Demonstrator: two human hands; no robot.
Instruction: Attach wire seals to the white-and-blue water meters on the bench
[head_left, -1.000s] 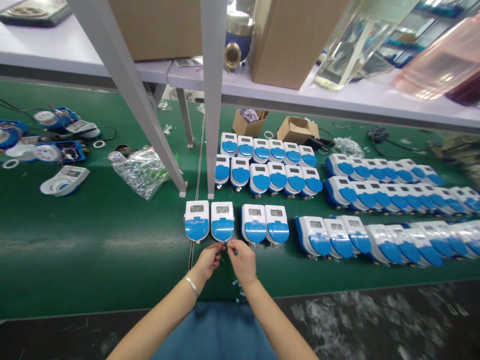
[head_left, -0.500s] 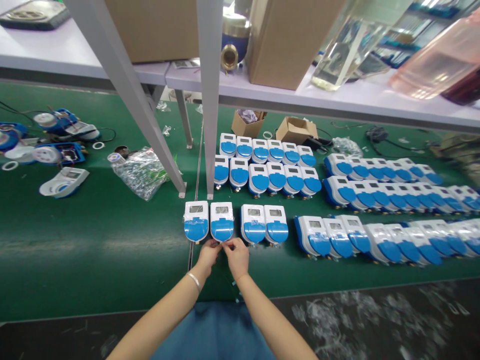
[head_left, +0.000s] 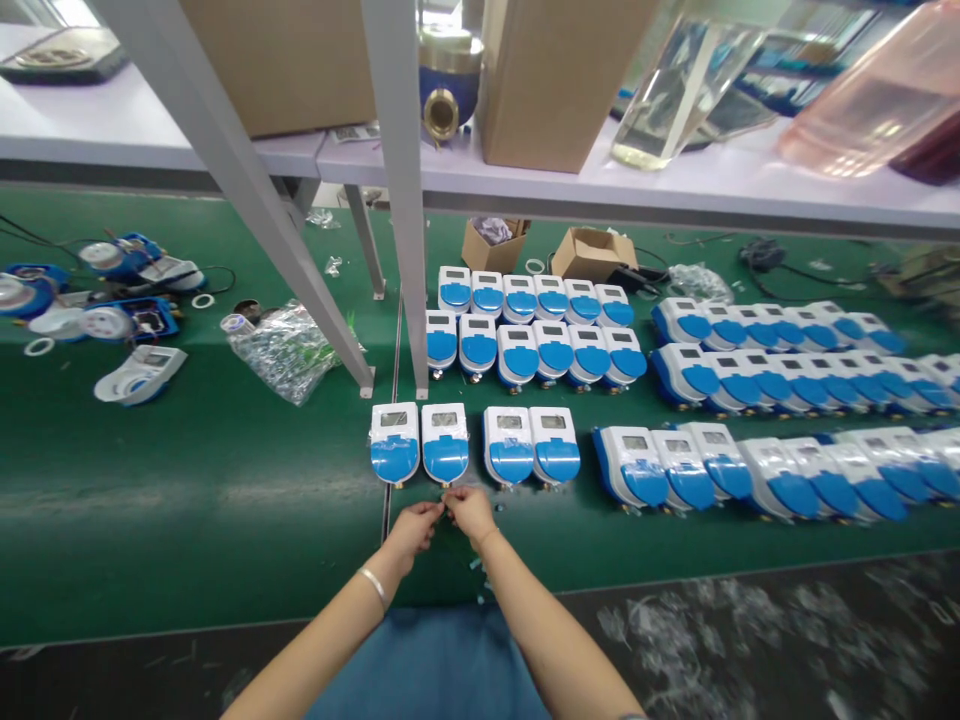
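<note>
My left hand (head_left: pixel 415 530) and my right hand (head_left: pixel 469 514) meet with fingertips pinched together, just in front of a white and blue water meter (head_left: pixel 445 443). Whatever lies between the fingertips is too small to make out. A brass fitting shows at the meter's lower edge, close above my fingers. To its left stands another water meter (head_left: pixel 394 443) with clear film on it. Two more, a filmed meter (head_left: pixel 509 446) and its neighbour (head_left: pixel 555 446), stand to the right. Small bluish bits (head_left: pixel 480 566) lie on the green bench beside my right forearm.
Rows of water meters (head_left: pixel 552 348) fill the bench behind and to the right. Metal posts (head_left: pixel 409 250) carry a shelf (head_left: pixel 675 190) overhead. A plastic bag (head_left: pixel 289 350) and opened meter parts (head_left: pixel 139 375) lie left. Small cartons (head_left: pixel 592 255) stand at the back.
Both hands have drawn back slightly toward me, away from the meter's lower edge, fingertips still together. The meters on the bench keep their places; the view has shifted a little.
</note>
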